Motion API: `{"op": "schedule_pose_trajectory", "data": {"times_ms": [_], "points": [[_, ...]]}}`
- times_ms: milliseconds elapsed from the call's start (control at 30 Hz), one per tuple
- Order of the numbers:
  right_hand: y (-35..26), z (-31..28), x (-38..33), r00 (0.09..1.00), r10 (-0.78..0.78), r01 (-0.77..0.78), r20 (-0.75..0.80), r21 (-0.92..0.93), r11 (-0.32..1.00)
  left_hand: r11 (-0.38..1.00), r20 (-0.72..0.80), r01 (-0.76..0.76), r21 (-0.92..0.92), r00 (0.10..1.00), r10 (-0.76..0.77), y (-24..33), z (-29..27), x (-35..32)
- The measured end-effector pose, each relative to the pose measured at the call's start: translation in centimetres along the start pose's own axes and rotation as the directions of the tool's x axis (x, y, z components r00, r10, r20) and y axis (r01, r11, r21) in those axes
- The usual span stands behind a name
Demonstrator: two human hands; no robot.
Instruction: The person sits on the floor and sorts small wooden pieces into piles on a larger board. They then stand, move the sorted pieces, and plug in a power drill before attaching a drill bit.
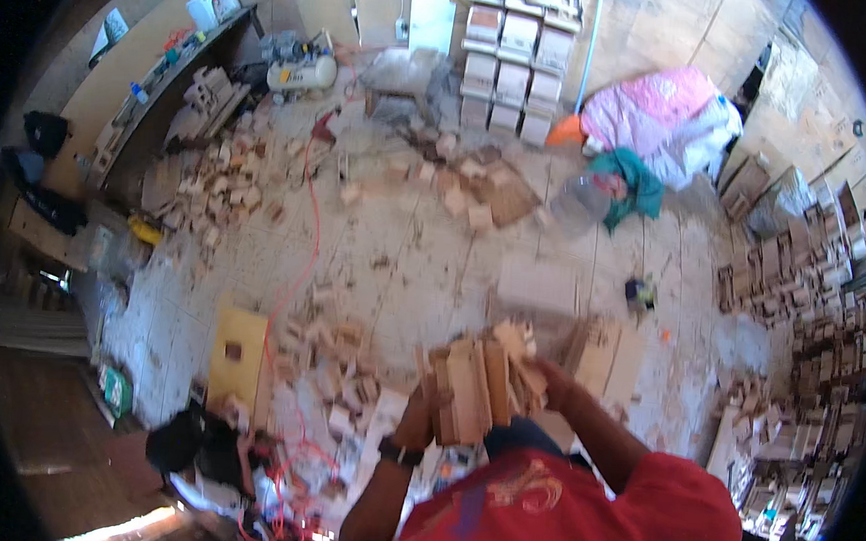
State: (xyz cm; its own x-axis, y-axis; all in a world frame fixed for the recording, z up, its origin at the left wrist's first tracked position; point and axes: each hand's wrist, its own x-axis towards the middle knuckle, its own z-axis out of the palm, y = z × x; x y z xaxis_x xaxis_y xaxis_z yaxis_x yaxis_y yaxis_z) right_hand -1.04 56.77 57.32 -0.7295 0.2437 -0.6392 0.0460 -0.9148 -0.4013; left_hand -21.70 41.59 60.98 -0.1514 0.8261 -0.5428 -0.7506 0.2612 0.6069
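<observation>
A bundle of short wooden blocks [481,383] is pressed between my two hands, held up in front of my chest. My left hand [414,423], with a dark watch on the wrist, clamps the bundle's left side. My right hand [557,385] closes on its right side. The blocks stand roughly upright and are packed tightly together. Below the bundle lies a floor strewn with more wooden offcuts [333,364]. My red sleeves fill the lower part of the view.
A red hose [306,233] snakes across the dusty tiled floor to a small compressor [302,69]. Wood pieces pile up at the left [215,183] and on the right [807,313]. White stacked boxes [510,57] and a pink bundle [661,111] stand at the back.
</observation>
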Motion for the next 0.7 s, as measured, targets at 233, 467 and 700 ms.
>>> {"op": "schedule_pose_trajectory", "data": {"times_ms": [233,467,700], "points": [[-17.7,2.3,10.2,0.998,-0.013,0.005,-0.061,-0.127,0.992,1.000,0.091,-0.007,0.002,0.996,0.007,12.3,1.7,15.6],[-25.9,5.2,13.2,0.996,-0.027,0.027,-0.089,0.005,1.000,0.997,0.152,0.079,0.018,0.985,-0.080,21.2,5.3,22.5],[-32.3,3.7,18.7,0.974,-0.174,0.198,-0.144,0.179,0.964,0.988,0.303,0.093,0.123,0.945,-0.127,29.2,7.5,33.0]]}}
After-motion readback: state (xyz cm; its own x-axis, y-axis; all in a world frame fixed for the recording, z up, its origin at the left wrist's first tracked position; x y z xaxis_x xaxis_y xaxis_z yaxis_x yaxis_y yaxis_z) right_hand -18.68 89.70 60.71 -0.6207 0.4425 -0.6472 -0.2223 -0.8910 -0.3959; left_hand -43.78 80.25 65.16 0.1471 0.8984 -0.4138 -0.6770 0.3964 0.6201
